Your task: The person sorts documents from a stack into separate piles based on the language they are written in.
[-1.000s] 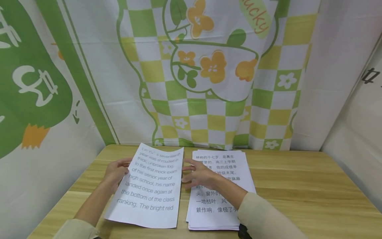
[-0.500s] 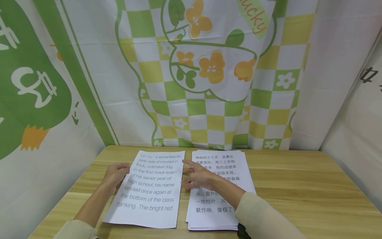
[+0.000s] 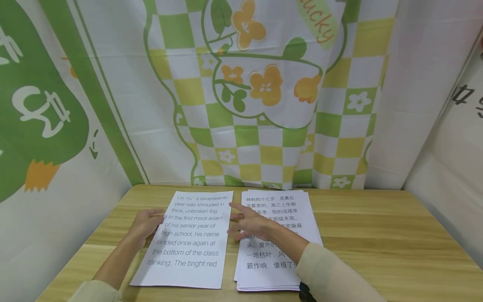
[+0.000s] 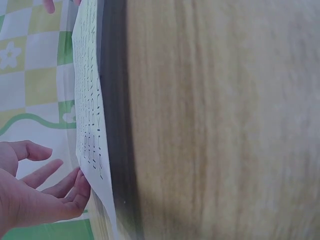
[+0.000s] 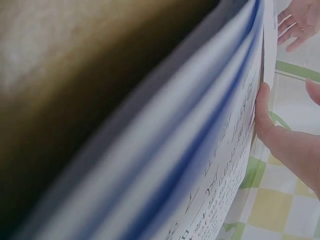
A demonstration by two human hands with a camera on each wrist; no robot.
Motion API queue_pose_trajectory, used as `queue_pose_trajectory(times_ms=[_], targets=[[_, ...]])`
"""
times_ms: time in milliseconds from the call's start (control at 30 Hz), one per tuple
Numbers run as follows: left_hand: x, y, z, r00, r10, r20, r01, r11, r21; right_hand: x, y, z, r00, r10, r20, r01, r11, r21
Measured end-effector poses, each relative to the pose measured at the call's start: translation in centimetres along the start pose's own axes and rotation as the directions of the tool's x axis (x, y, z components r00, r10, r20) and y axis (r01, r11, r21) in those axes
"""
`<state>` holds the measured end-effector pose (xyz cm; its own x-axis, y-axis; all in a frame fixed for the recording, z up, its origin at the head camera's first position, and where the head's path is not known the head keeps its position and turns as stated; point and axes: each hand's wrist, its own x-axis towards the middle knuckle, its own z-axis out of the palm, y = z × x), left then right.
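A sheet of paper printed in English [image 3: 188, 235] lies on the wooden table in the head view. My left hand [image 3: 145, 225] is at its left edge; in the left wrist view, that hand's fingertips [image 4: 79, 187] touch the edge of the sheet, with the other fingers apart. At the sheet's right edge my right hand [image 3: 250, 222] has its fingers spread, fingertips right at the paper. Beneath the right hand and forearm is a stack of papers printed in Chinese [image 3: 277, 277], partly hidden by them. The right wrist view shows the stack's layered edge [image 5: 165, 170] up close.
The wooden table [image 3: 377, 243] stretches to the right of the stack. A patterned cloth [image 3: 271, 155] hangs behind the table's far edge, and white printed cloths stand at both sides. A dark object [image 3: 306, 293] shows below the right sleeve.
The English sheet's raised, curved top has come down, and the sheet now lies flat. The left hand has lowered slightly with it; the right hand has barely moved.
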<state>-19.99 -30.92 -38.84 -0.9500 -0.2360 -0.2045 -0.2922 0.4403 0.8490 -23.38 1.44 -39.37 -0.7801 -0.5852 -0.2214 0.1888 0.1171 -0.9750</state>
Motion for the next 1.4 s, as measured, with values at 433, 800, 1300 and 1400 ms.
queue_pose_trajectory(times_ms=[433,800,1300,1400], targets=[[-0.5,0.8,1.4,0.997,0.072,0.013,-0.072,0.997,0.032,-1.0,-0.3,-0.2,1.000,-0.004,0.002,0.004,0.999,-0.036],[-2.0,3.7,5.4,0.981,0.183,0.063,-0.185,0.982,0.036,-3.7,-0.8,-1.1,0.999,-0.026,-0.032,0.019,0.983,-0.184],[-4.2,6.2,9.9,0.972,0.172,0.161,-0.155,0.982,-0.111,-8.0,-1.2,-6.1,0.989,-0.086,-0.118,0.048,0.955,-0.294],[-4.5,6.5,10.5,0.965,0.187,0.182,-0.164,0.977,-0.133,-8.5,-1.0,-6.9,0.986,-0.098,-0.133,0.055,0.954,-0.294]])
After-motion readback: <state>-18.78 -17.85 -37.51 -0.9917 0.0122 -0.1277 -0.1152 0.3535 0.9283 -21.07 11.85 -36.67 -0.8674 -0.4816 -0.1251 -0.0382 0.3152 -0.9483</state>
